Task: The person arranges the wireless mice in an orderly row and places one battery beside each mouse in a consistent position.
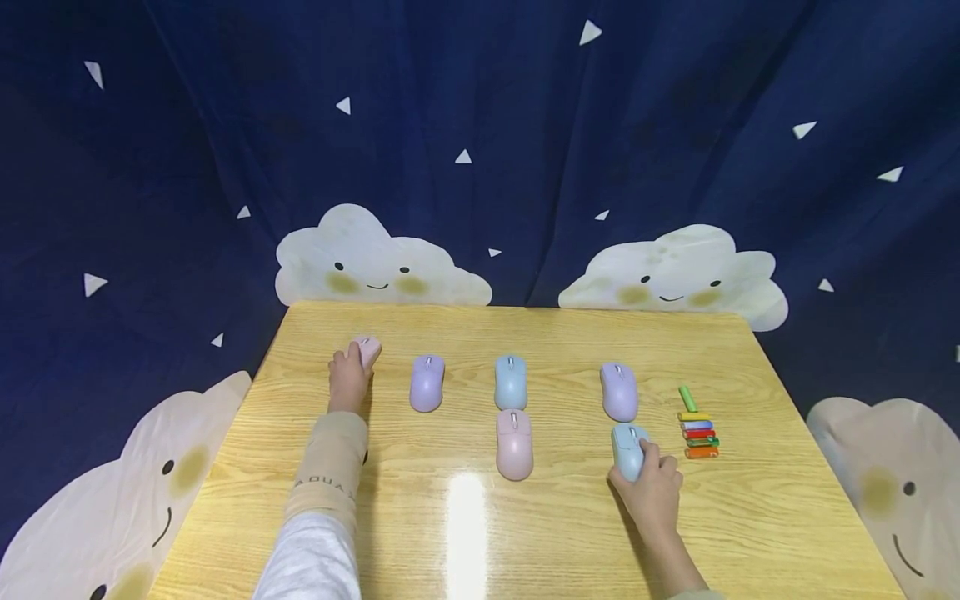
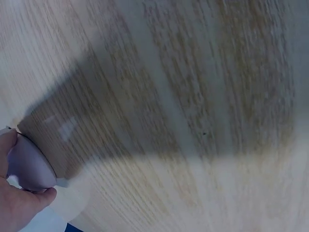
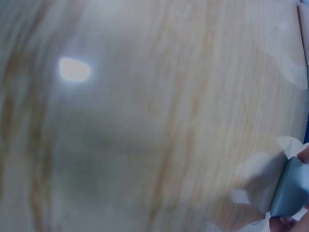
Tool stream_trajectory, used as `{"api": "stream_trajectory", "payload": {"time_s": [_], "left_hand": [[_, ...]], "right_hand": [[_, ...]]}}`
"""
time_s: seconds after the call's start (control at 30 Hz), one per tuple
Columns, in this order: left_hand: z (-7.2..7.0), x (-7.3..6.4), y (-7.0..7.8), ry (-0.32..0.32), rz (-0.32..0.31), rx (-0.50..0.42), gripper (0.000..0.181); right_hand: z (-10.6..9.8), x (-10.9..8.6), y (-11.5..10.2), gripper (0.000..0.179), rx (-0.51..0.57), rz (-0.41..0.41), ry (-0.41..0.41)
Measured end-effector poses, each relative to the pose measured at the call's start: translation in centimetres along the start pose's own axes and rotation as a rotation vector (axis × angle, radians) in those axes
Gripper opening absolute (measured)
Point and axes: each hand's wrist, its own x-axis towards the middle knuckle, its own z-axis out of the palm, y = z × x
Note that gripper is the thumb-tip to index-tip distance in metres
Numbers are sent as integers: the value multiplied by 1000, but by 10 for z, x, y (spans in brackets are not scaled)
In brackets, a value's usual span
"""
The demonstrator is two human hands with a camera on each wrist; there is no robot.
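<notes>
Pale grey sleeve (image 1: pixel 311 562) cloth comes closest, with a beige band (image 1: pixel 324 471) of dark lettering above it, leading to the left hand (image 1: pixel 348 379) near the far left corner of the desk (image 1: pixel 562 542). That hand's thumb and fingers grip a pink mouse (image 1: pixel 367 350), its front end angled slightly to the right. From the left wrist I see the same mouse pinched along its sides; I can't tell whether it is clear of the wood.

Over on the right side, the right hand (image 1: pixel 654 492) has its fingers and thumb wrapped about the sides of a light blue mouse (image 1: pixel 627 454). Just beyond that one sits a purple mouse (image 1: pixel 619 393), slightly askew. To the right of the pair runs a short column of coloured cylinders that look like batteries: a green one (image 1: pixel 687 399) lying lengthwise at the far end, then yellow, lavender, red, dark green and orange ones lying crosswise, close together.

Between the two hands, another purple mouse (image 1: pixel 427 385) rests near the left one. Around the middle stands a second blue mouse (image 1: pixel 511 383), with a second pink mouse (image 1: pixel 514 447) directly on its near side, so close that I can't tell if they touch. A bright streak of light (image 1: pixel 467 533) shines on the wood nearer the person. Behind it all hangs a dark blue curtain (image 1: pixel 510 83) scattered with white triangles (image 1: pixel 463 157) and smiling clouds (image 1: pixel 375 254).
</notes>
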Motion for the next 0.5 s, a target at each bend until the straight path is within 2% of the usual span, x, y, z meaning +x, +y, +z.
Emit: {"api": "stream_trajectory", "payload": {"time_s": [0.17, 0.5], "left_hand": [[2, -2, -2, 15, -17, -6, 44], [-1, -6, -3, -50, -50, 12, 60]], "right_hand": [[0, 0, 0, 68, 0, 3, -8], [0, 0, -1, 67, 6, -1, 0]]}}
